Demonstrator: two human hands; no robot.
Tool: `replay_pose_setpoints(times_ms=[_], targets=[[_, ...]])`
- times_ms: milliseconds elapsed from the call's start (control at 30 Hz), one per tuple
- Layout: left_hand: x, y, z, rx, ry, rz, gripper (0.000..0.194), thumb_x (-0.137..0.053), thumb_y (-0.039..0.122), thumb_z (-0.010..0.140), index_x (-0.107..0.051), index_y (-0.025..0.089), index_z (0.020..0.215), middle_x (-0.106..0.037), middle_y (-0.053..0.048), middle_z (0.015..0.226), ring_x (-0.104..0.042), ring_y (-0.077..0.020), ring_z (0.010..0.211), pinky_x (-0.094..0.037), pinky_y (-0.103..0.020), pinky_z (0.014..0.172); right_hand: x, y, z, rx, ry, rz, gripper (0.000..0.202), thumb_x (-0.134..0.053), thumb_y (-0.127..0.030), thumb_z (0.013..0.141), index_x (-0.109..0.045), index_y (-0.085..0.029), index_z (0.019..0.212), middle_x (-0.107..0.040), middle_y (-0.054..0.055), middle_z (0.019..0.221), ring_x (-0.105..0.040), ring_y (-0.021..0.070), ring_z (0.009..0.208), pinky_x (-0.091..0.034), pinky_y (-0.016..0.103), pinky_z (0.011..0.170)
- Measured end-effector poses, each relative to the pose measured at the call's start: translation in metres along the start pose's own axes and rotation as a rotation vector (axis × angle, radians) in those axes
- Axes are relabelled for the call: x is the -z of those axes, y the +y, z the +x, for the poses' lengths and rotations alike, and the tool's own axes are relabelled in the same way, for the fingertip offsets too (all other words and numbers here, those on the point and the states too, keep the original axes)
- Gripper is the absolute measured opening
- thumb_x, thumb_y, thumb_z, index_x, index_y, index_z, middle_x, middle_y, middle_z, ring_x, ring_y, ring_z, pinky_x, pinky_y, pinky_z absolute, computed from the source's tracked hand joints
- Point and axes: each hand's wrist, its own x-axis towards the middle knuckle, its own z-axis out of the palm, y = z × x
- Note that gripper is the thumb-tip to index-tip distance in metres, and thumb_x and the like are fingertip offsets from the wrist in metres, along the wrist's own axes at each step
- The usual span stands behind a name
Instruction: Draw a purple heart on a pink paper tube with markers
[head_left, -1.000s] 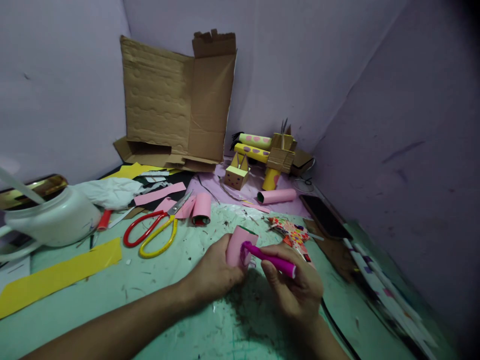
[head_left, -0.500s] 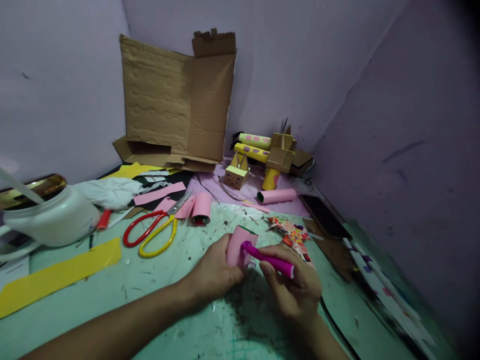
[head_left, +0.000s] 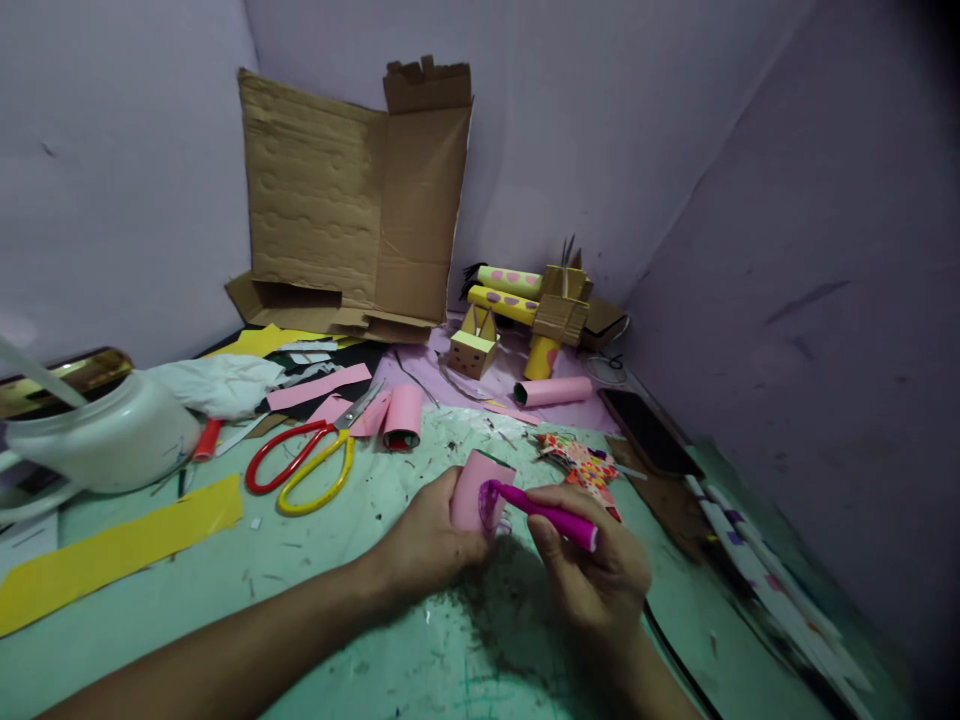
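Wrapped around a pink paper-covered tube (head_left: 468,495), my left hand (head_left: 427,535) keeps it tilted above the green tabletop. A purple oval patch (head_left: 490,503) is coloured on the tube's side. My right hand (head_left: 596,565) grips a magenta marker pen (head_left: 559,518), its tip at the upper right edge of the patch. Scissors (head_left: 319,450) with one red and one yellow handle lie open to the left. Behind them sits another pink tube (head_left: 403,416), and a longer pink tube (head_left: 553,391) rests farther back on the right.
A cardboard box (head_left: 360,200) stands against the wall. Small cardboard animal figures (head_left: 474,352) sit at the back. On the left are a white pot (head_left: 97,435) and a yellow paper strip (head_left: 127,550). A phone (head_left: 649,432) and several white markers (head_left: 780,590) line the right side.
The marker in my right hand has shifted slightly right, its tip now at the patch's upper edge. More of the purple patch shows. My left hand and the tube have barely moved.
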Motion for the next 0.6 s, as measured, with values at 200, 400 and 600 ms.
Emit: replay_pose_setpoints(times_ms=[200,400,600], targets=[[0.0003,-0.0019,0.0012,0.009,0.04,-0.005,0.045,-0.068,0.014,0.055,-0.058,0.014,0.099,-0.063,-0.008,0.091,-0.057,-0.0252,0.086,-0.045,-0.034,0.071,0.0009,-0.0036,0.0032,0.013,-0.075,0.033,0.018,-0.059,-0.01,0.081,-0.065,-0.02,0.094,-0.07,0.003,0.074,-0.065,0.0174,0.062,-0.052,0.028,0.054],[0.0009,-0.001,0.0014,0.006,0.032,-0.004,0.044,-0.07,0.016,0.055,-0.059,0.015,0.098,-0.063,-0.006,0.088,-0.056,-0.023,0.082,-0.044,-0.033,0.07,0.0007,-0.0029,0.0028,-0.007,-0.039,0.02,0.02,-0.059,-0.009,0.08,-0.065,-0.02,0.096,-0.07,0.003,0.075,-0.064,0.0176,0.062,-0.051,0.028,0.055],[0.0008,0.0,0.0027,0.022,0.005,-0.069,0.044,-0.071,0.017,0.053,-0.059,0.015,0.095,-0.061,-0.003,0.082,-0.053,-0.0198,0.075,-0.041,-0.031,0.066,0.0015,-0.0024,0.003,-0.019,-0.028,0.033,0.019,-0.059,-0.009,0.08,-0.065,-0.02,0.095,-0.069,0.003,0.074,-0.064,0.0166,0.061,-0.051,0.027,0.055]])
